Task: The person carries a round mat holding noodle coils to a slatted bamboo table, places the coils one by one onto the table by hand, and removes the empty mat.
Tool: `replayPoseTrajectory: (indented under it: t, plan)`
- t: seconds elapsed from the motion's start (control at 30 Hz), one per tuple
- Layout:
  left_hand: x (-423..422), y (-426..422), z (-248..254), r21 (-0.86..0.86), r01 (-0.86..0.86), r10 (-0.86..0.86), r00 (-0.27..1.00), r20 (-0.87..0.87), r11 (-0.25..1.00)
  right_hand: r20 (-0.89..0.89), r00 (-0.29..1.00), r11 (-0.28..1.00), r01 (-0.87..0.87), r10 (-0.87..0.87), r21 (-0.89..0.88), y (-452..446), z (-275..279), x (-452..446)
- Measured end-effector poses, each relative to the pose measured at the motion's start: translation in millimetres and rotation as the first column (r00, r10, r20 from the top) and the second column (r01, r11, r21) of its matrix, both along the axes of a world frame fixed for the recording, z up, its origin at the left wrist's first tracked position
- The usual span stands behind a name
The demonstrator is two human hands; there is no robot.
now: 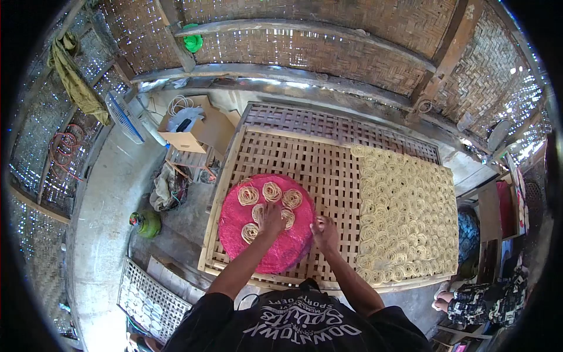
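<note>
A round bright pink surface (234,226) lies on a woven bamboo rack, with several coiled noodle nests (248,195) on it. My left hand (271,222) is over the middle of the pink round, its back toward me and its fingers stretched between two nests, partly covering them. Whether it touches a nest I cannot tell. One noodle nest (292,199) lies just beyond it to the right, another nest (250,233) to its left. At the right edge of the round, my right hand (325,233) has its fingers curled together; what they grip, if anything, is hidden.
The right half of the bamboo rack (331,176) is covered with rows of noodle nests (407,217). Beyond the left side stand a cardboard box (185,141), a fan (124,117) and a green gas cylinder (149,224). Another person (487,299) is at the lower right.
</note>
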State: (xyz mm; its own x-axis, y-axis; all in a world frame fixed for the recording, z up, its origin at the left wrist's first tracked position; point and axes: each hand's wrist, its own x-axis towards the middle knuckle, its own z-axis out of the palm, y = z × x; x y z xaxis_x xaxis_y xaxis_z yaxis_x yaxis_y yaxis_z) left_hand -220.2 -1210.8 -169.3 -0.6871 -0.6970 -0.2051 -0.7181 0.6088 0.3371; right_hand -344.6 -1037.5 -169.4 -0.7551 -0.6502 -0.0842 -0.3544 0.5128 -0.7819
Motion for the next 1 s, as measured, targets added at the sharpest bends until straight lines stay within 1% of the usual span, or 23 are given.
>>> replayPoseTrajectory:
  t: [0.03, 0.13, 0.23, 0.27, 0.3, 0.33, 0.37, 0.43, 0.47, 0.5, 0.53, 0.57, 0.6, 0.63, 0.73, 0.77, 0.87, 0.9, 0.93, 1.0]
  plan:
    - [-3, -3, -2, 0.033, -0.005, 0.005, 1.000, 0.005, 0.999, 0.085, 0.996, 0.998, -0.010, 0.014, -0.056, -2, -4, 2]
    - [-10, 2, -11, 0.042, -0.148, 0.152, 0.981, -0.119, 0.988, 0.105, 0.990, 0.993, -0.081, 0.089, -0.083, -7, -3, 6]
    - [-11, 14, -22, 0.101, -0.195, 0.209, 0.967, -0.144, 0.976, 0.108, 0.984, 0.987, -0.132, 0.142, -0.092, -10, -3, 6]
    - [-10, 20, -26, 0.072, -0.174, 0.186, 0.959, -0.214, 0.982, -0.071, 0.983, 0.980, -0.174, 0.168, -0.092, -11, -6, 3]
    - [-9, 25, -26, 0.040, -0.155, 0.159, 0.945, -0.284, 0.987, -0.250, 0.950, 0.973, -0.216, 0.189, -0.086, -13, -10, -2]
    - [-9, 30, -27, 0.007, -0.137, 0.131, 0.927, -0.350, 0.991, -0.419, 0.885, 0.964, -0.255, 0.203, -0.072, -13, -14, -5]
    - [-6, 36, -28, 0.043, -0.113, 0.121, 0.918, -0.377, 0.993, -0.439, 0.879, 0.965, -0.248, 0.187, -0.086, -11, -18, -7]
    - [-3, 49, -7, 0.107, -0.061, 0.102, 0.894, -0.437, 0.992, -0.481, 0.864, 0.965, -0.233, 0.150, -0.118, -12, -12, -13]
    - [-2, 56, 2, 0.099, -0.033, 0.075, 0.885, -0.460, 0.995, -0.249, 0.951, 0.966, -0.219, 0.181, -0.137, -11, -13, -12]
    - [-1, 62, 8, 0.091, -0.005, 0.048, 0.875, -0.481, 0.996, -0.003, 0.979, 0.968, -0.201, 0.203, -0.150, -10, -14, -10]
    - [-1, 66, 10, 0.082, 0.025, 0.020, 0.864, -0.504, 0.996, 0.243, 0.946, 0.971, -0.179, 0.214, -0.159, -9, -14, -10]
    - [-2, 71, 9, 0.089, 0.040, 0.013, 0.850, -0.527, 0.995, 0.479, 0.862, 0.983, -0.105, 0.167, -0.153, -7, -15, -10]
    - [-3, 77, 8, 0.094, 0.056, 0.005, 0.834, -0.552, 0.994, 0.683, 0.722, 0.991, -0.036, 0.115, -0.129, -6, -4, -9]
    - [-5, 81, 8, 0.096, 0.073, -0.005, 0.816, -0.578, 0.993, 0.842, 0.536, 0.996, 0.027, 0.062, -0.091, -8, 4, -11]
    - [-12, 99, 18, 0.141, 0.087, 0.000, 0.851, -0.524, 0.986, 0.956, 0.294, 0.995, 0.100, -0.011, -0.019, -7, 18, -24]
    - [-16, 102, 17, 0.096, 0.146, -0.071, 0.837, -0.543, 0.985, 0.953, 0.303, 0.993, 0.113, -0.007, -0.029, -4, 11, -27]
    - [-25, 108, 16, -0.033, 0.300, -0.261, 0.764, -0.590, 0.953, 0.947, 0.314, 0.998, 0.002, 0.060, -0.064, 0, -1, -43]
    - [-27, 109, 23, -0.073, 0.345, -0.316, 0.727, -0.609, 0.936, 0.955, 0.275, 0.992, 0.028, 0.109, -0.121, 4, 1, -50]
    - [-30, 109, 27, -0.116, 0.387, -0.370, 0.687, -0.626, 0.915, 0.946, 0.313, 0.994, 0.034, 0.088, -0.104, 5, 3, -54]
    - [-29, 106, 25, -0.109, 0.332, -0.315, 0.670, -0.672, 0.937, 0.917, 0.396, 0.995, 0.059, 0.047, -0.076, 5, 8, -68]
